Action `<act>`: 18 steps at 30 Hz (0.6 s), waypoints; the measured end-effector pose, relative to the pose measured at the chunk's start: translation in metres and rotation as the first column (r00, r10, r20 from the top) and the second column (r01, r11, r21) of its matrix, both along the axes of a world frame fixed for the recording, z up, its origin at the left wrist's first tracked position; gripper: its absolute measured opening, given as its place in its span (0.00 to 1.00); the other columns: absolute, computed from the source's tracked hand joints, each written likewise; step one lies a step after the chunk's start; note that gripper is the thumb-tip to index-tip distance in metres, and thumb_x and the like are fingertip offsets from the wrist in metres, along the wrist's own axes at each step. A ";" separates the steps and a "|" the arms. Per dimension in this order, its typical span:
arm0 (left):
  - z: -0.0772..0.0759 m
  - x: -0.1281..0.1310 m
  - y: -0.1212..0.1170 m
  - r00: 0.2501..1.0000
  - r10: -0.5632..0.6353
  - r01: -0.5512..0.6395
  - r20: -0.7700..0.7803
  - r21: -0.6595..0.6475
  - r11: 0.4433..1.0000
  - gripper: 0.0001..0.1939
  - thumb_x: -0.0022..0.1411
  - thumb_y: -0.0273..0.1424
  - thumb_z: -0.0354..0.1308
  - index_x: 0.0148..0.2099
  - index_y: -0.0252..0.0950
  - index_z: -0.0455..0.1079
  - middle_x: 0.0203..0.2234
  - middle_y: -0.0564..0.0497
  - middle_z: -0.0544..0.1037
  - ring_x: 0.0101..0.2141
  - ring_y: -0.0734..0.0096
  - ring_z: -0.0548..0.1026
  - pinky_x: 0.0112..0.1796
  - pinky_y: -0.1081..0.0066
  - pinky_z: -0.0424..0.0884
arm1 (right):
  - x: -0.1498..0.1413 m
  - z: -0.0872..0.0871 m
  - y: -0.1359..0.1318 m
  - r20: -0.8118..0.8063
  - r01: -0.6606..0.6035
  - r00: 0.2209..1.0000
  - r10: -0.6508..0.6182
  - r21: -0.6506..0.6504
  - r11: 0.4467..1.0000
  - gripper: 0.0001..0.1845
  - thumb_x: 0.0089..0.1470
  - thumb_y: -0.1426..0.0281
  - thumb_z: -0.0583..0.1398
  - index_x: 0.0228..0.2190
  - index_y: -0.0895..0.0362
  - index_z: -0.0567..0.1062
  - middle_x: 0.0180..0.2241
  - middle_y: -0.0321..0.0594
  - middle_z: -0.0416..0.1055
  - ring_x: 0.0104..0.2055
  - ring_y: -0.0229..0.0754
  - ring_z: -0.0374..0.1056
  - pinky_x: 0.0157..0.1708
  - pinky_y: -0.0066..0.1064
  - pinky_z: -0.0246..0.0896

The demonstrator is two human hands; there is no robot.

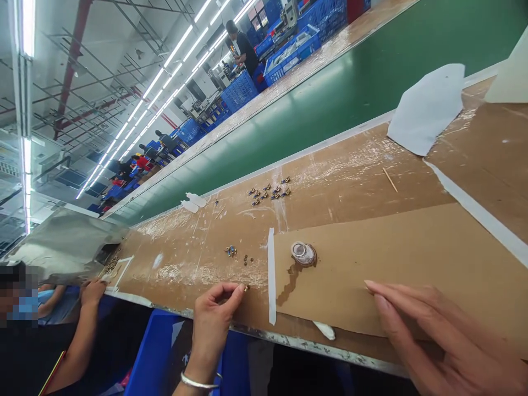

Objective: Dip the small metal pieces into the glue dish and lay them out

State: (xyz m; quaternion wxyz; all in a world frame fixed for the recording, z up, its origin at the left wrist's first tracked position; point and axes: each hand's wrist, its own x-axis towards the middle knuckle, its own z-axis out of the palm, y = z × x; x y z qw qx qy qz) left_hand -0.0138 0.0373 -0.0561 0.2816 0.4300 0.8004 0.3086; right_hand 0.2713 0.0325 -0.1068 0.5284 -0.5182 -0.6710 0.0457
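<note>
My left hand (pixel 214 319) rests at the near edge of the cardboard-covered workbench (pixel 371 264), thumb and forefinger pinched on a tiny dark part (pixel 246 287). My right hand (pixel 437 335) lies flat on the cardboard at the lower right, fingers stretched out and holding nothing. Just beyond my left hand lie a small blue-and-brass part (pixel 230 251) and a few dark bits (pixel 247 259). A small round dish (pixel 303 253) sits on a dark wet stain between my hands. Farther back lies a cluster of several small parts (pixel 270 192).
A green conveyor belt (pixel 330 104) runs behind the bench. A white paper sheet (pixel 427 107) and a thin stick (pixel 390 180) lie at the right. A co-worker's arm (pixel 82 330) rests at the bench's left. A blue bin (pixel 157 357) stands below the edge. Other people work far off.
</note>
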 end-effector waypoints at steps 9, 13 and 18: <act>0.002 0.000 0.003 0.997 -0.032 0.030 -0.074 -0.038 0.999 0.19 0.45 0.46 0.64 0.29 0.33 0.75 0.26 0.51 0.76 0.28 0.78 0.69 0.33 0.80 0.64 | -0.001 0.004 -0.002 0.006 0.052 0.999 -0.052 -0.025 0.998 0.11 0.56 0.70 0.57 0.43 0.52 0.72 0.38 0.33 0.71 0.39 0.33 0.67 0.47 0.29 0.61; 0.000 -0.001 0.003 0.995 -0.044 0.041 -0.090 -0.037 0.998 0.19 0.46 0.46 0.63 0.29 0.33 0.75 0.25 0.52 0.76 0.28 0.78 0.68 0.33 0.80 0.63 | -0.001 0.007 -0.002 0.022 0.044 0.999 -0.043 -0.057 0.997 0.10 0.58 0.69 0.56 0.42 0.53 0.72 0.38 0.33 0.71 0.39 0.31 0.67 0.47 0.25 0.60; 0.000 -0.002 0.004 0.995 -0.053 0.050 -0.090 -0.038 0.998 0.19 0.47 0.46 0.63 0.29 0.33 0.74 0.26 0.52 0.76 0.28 0.79 0.69 0.33 0.80 0.63 | -0.002 0.014 0.000 0.033 0.045 0.998 -0.043 -0.031 0.999 0.08 0.58 0.70 0.56 0.41 0.54 0.72 0.36 0.35 0.71 0.39 0.31 0.67 0.48 0.24 0.60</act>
